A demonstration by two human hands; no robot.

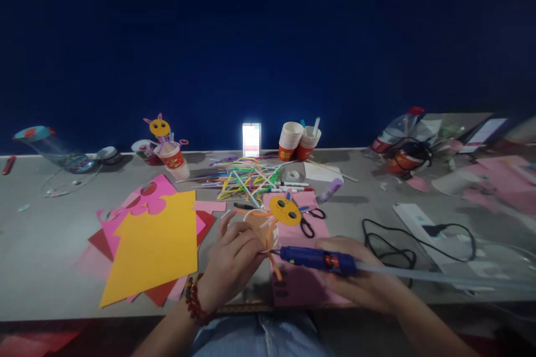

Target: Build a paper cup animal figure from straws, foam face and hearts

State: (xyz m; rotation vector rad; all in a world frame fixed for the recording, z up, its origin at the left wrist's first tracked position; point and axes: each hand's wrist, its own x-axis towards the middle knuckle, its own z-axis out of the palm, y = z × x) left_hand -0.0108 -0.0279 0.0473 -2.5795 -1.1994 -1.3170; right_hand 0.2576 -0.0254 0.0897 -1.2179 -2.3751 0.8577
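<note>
In the head view my right hand [355, 273] grips a blue hot glue gun [305, 256], with a long translucent glue stick [410, 273] running out of its back to the right. Its nozzle points left, close to the fingertips of my left hand [237, 256]. Those fingers are closed on the rim of a paper cup [262, 224], whose open mouth faces me. Orange strips, which look like pipe cleaners [275, 269], extend from the cup. A yellow paper animal face [285, 211] with ears sits at the cup's right side.
Pink paper [301, 290] and black scissors [307, 227] lie by the cup. Yellow card [163, 251] tops a paper pile at left. Pipe cleaners [247, 178], stacked cups [291, 142] and a finished-looking cup animal [167, 150] stand behind. A power strip [422, 234] and cable lie right.
</note>
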